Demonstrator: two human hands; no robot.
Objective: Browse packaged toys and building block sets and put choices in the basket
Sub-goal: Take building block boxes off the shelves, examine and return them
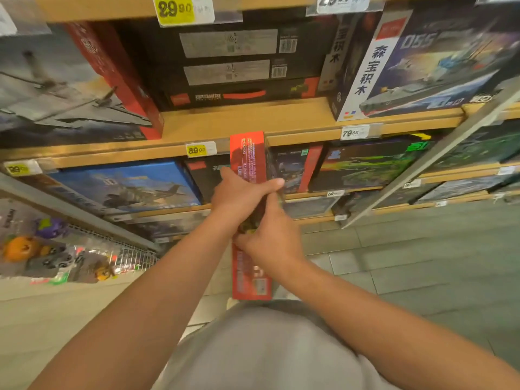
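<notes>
I hold a long building block box [247,156] edge-on in front of me, its red side panel with small print facing up. My left hand [239,197] wraps over the box's middle from the left. Just below it, my right hand [271,240] grips the same box from the right. The box's lower end [250,280] reaches toward my body. Behind it, wooden shelves [242,122] carry more boxed sets: a blue aircraft box [126,187], a warship box [422,60], and stacked black boxes [233,63]. No basket is in view.
Yellow price tags [197,150] line the shelf edges. At lower left, a wire bin [132,257] holds small bagged toys, one with an orange pumpkin shape [21,247]. Grey tiled floor [422,263] spreads to the right. A metal upright [427,161] slants across the right shelves.
</notes>
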